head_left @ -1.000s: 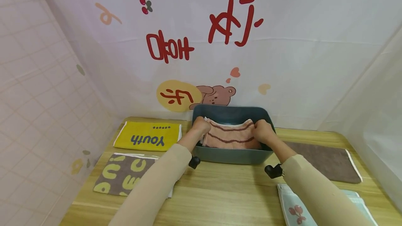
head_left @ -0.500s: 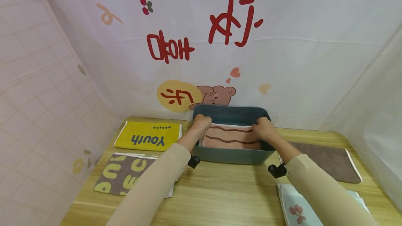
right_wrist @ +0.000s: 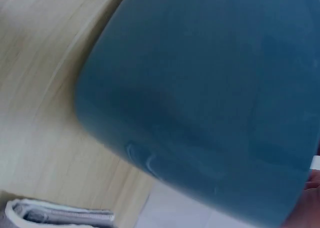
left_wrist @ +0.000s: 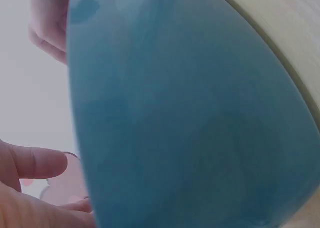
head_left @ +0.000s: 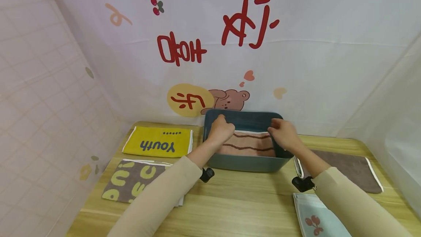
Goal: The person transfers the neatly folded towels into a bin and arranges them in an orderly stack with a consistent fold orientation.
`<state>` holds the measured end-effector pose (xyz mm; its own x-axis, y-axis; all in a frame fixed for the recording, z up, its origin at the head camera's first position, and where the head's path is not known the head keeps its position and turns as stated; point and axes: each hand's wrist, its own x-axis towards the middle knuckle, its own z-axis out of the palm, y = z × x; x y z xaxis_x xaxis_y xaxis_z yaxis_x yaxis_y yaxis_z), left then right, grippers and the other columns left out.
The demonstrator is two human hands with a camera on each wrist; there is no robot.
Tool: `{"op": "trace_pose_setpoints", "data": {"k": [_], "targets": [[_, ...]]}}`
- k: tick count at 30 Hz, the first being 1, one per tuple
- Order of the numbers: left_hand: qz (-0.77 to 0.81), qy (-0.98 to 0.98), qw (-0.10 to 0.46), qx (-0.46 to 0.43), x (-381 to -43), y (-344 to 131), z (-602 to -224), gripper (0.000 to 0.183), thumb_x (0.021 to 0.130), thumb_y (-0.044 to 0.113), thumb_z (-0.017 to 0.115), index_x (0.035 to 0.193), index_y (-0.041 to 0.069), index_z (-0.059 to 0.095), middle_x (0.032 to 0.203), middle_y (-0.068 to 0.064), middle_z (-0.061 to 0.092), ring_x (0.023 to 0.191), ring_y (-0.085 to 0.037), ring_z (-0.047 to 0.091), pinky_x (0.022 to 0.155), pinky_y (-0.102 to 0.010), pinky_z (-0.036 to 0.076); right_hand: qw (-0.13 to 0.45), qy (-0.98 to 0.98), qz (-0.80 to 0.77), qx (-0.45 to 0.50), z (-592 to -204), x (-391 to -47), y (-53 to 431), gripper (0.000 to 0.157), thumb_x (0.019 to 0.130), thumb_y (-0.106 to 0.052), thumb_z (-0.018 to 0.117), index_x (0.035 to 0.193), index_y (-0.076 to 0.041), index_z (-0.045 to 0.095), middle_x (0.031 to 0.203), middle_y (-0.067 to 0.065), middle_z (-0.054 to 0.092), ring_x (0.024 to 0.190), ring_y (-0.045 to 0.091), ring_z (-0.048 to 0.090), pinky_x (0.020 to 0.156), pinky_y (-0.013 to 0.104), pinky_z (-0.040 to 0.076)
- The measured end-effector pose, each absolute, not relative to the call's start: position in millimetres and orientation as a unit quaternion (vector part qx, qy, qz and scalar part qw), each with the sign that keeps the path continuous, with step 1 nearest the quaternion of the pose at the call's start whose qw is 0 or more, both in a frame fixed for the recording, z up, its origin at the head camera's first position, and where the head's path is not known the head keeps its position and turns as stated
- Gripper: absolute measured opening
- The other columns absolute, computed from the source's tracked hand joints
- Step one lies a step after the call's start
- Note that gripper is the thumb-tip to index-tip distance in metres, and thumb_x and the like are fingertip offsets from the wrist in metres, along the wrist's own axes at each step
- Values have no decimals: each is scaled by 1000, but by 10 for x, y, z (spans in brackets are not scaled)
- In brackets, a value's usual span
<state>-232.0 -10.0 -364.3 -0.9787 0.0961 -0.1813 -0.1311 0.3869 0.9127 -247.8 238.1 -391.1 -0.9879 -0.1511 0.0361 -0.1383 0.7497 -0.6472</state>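
Note:
A pink towel with wavy brown stripes and a white edge (head_left: 248, 143) lies folded in a dark teal bin (head_left: 245, 164). My left hand (head_left: 222, 131) is over the bin's left end, partly covering the towel's left side. In the left wrist view, its thumb and fingers (left_wrist: 40, 163) are spread apart with nothing between them. My right hand (head_left: 283, 133) is at the bin's right end, beside the towel's far right corner, thumb and forefinger apart. In the right wrist view, the bin wall (right_wrist: 200, 97) hides most of that hand.
Left of the bin lie a yellow "Youth" towel (head_left: 158, 141) and a brown towel with yellow-green letters (head_left: 131, 178). On the right are a plain brown towel (head_left: 348, 169) and a pale blue cherry towel (head_left: 315, 215). Behind the wooden table (head_left: 243, 204) hangs a printed white curtain.
The towel's far edge has come down flat inside the bin. Both hands have let go of its corners; the left has shifted right and the right has drawn a little outward.

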Motion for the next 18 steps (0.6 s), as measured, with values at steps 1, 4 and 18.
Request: {"op": "trace_pose_setpoints", "data": {"k": [1,4,18], "targets": [[554,826,99,-8,-2306,-83,-3633,59,91,9,39,147,4,26,94,-12,60,41,-13,20,40,-28,24,8,933,-351,-78,-3898,-2464,2397,53,98,-19,48,140,9,34,132,30,48,121,43,46,94,52,42],[552,830,81,6,-2256,-57,-3618,56,92,11,41,147,6,28,64,-8,48,37,-12,21,38,-26,24,-8,926,-367,-87,-3869,-2408,2448,53,98,-22,49,141,6,35,132,27,49,121,42,47,94,52,42],[510,857,-50,61,-1843,13,-3577,58,94,33,51,146,14,31,141,-4,42,98,-20,55,85,-43,46,-116,919,-357,-119,-3865,-2033,2757,53,94,-37,56,138,-10,45,128,15,54,105,36,56,82,51,48]]}}
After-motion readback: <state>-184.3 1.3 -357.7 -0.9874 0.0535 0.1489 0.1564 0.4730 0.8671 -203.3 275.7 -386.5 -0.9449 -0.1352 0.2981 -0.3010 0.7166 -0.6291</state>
